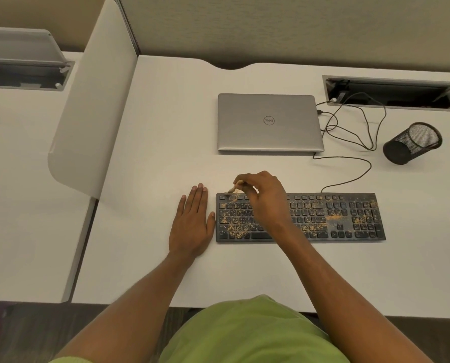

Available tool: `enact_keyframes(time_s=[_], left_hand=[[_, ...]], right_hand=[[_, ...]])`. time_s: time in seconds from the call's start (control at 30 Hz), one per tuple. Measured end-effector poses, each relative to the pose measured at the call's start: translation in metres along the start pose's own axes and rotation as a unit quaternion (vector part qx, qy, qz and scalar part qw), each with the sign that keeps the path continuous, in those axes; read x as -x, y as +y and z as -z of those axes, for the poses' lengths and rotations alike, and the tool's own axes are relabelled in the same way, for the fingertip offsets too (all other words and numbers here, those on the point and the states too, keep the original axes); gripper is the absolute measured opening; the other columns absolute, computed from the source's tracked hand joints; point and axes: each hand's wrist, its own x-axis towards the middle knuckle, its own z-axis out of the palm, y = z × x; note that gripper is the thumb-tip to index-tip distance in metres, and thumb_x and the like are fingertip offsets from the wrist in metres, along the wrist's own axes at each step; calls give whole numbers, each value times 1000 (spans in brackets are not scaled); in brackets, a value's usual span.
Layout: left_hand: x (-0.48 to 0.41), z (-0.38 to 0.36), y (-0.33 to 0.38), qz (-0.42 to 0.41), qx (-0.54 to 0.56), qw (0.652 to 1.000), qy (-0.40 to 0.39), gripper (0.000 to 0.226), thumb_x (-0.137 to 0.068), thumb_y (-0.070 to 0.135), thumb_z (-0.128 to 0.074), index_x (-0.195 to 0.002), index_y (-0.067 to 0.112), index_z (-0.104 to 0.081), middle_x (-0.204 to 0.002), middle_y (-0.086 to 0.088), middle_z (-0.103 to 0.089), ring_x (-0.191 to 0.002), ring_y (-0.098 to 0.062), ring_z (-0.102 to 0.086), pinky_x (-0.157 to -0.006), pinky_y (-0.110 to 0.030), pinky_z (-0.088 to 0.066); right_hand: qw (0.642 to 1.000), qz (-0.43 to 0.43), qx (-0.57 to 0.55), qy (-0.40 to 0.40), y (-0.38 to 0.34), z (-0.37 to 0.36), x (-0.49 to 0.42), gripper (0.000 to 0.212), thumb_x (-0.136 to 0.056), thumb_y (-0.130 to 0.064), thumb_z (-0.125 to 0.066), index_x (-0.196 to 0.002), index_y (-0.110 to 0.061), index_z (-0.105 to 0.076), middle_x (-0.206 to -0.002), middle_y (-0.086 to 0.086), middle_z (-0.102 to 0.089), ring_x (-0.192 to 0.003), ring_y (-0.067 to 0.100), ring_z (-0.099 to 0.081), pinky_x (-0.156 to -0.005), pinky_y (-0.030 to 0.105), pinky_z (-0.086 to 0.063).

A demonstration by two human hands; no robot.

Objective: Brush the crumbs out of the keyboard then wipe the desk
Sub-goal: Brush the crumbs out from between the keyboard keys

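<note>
White desk [153,127], crumb-strewn keyboard [349,218], closed Dell laptop [268,121].
My right hand [263,195] pinches a brush [234,189]; my left hand [191,224] rests flat.

Palm-down left hand [191,224] lying flat, right hand [264,197] with fingers [246,179] pinched

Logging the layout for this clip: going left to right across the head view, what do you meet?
Divider panel → left hand → right hand pinching the brush → mesh pen cup. Keyboard and laptop overlap the right hand, so omitted.
</note>
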Motion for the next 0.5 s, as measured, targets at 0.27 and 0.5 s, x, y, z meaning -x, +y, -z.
enact_keyframes(time_s=[0.27, 0.5], left_hand=[[1, 0, 0, -1, 6, 1000, 3, 69, -111, 43, -26, -172, 13, -12, -180, -2, -7, -166, -13, 0, -135, -43, -8], [0, 0, -1, 0, -9, 1000, -6, 70, -111, 45, -22, -172, 12, -9, -180, -2, -5, -166, -13, 3, -136, -42, -6]], right_hand=[[1000, -22, -7, 13, 9, 6, 2, 18, -98, -14, -69, -108, -24, -79, -91, -9, -68, -89, 15, -59, -72, 32, -46], [999, -44, -20, 12, 14, 10, 5, 19, -99, -16, -69, -110, -28, -79, -95, -1, -68, -89, 17, -61, -74, 40, -54]])
